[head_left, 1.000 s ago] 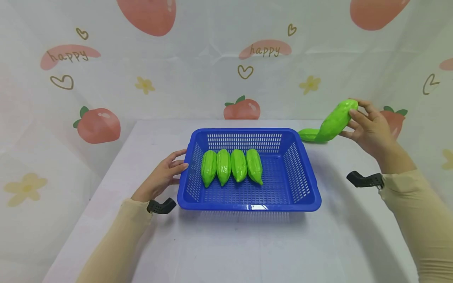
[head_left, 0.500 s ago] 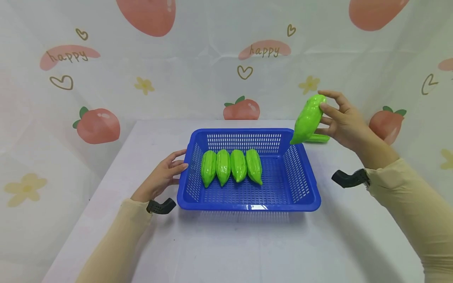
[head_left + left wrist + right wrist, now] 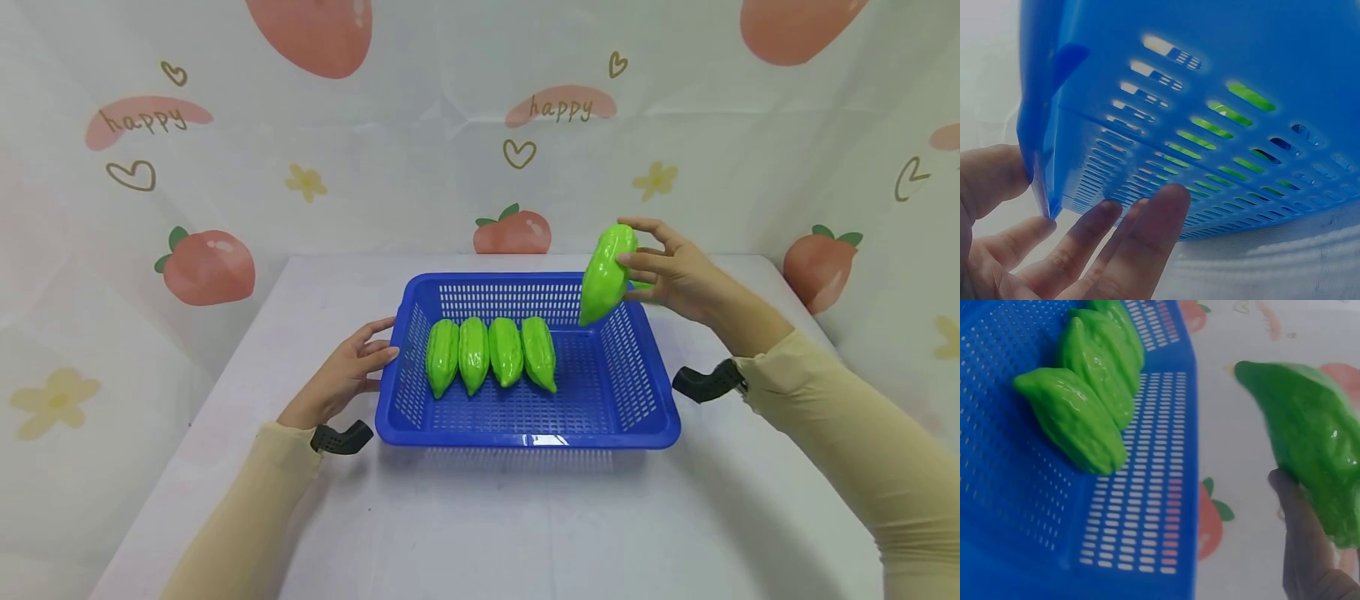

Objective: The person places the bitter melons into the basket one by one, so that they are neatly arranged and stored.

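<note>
My right hand [image 3: 675, 271] grips a bright green bitter melon [image 3: 606, 279] near its upper end, tilted with its pointed tip down, over the right rear of a blue plastic basket [image 3: 600, 440]. In the right wrist view the held bitter melon [image 3: 1310, 437] shows beside the basket [image 3: 1194, 462]. Several bitter melons [image 3: 473, 357] lie side by side in the basket's left and middle part. At the left rim, my left hand [image 3: 341, 375] holds the basket, thumb at the lip; in the left wrist view its fingers [image 3: 1085, 231] lie outside the slotted wall.
Behind my right hand, another green piece [image 3: 642, 287] shows past the basket's back right corner, mostly hidden. The basket stands on a white-covered table [image 3: 480, 533]. A printed cloth backdrop [image 3: 420, 183] hangs behind the table's far edge.
My right hand has carried the bitter melon leftward from beyond the table's right rear to over the basket, and the melon has turned steeper. My left hand and the basket have stayed put.
</note>
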Demonstrator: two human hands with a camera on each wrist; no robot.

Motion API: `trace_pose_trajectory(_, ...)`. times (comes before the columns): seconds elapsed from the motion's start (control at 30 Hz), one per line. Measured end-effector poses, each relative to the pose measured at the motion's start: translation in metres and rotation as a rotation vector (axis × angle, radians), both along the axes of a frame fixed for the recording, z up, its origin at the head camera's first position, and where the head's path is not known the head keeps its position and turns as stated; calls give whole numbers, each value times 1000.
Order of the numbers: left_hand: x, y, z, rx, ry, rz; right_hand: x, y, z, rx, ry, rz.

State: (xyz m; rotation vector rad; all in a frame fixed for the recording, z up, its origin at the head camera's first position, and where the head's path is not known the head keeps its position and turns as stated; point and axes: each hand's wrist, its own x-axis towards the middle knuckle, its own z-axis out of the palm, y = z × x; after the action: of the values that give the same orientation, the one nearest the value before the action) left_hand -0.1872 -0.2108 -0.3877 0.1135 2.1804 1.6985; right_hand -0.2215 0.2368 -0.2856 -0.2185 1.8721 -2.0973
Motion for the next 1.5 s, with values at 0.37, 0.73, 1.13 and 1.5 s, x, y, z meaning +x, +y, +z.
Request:
trace_pose_trajectory(0.37,1,-1,0,-2,5,4,-12,-28,-7,285,-51,114)
trace_pose_trajectory(0.73,2,-2,0,-23,32,-15,-28,-40,-23,400,-141,143)
trace_pose_trajectory(1.13,2,-1,1,-10,13,-10,-38,-48,-43,535,-257,168)
trace_pose_trajectory(1.5,2,-1,0,-17,15,-3,-41,-52,-60,632,-283,214)
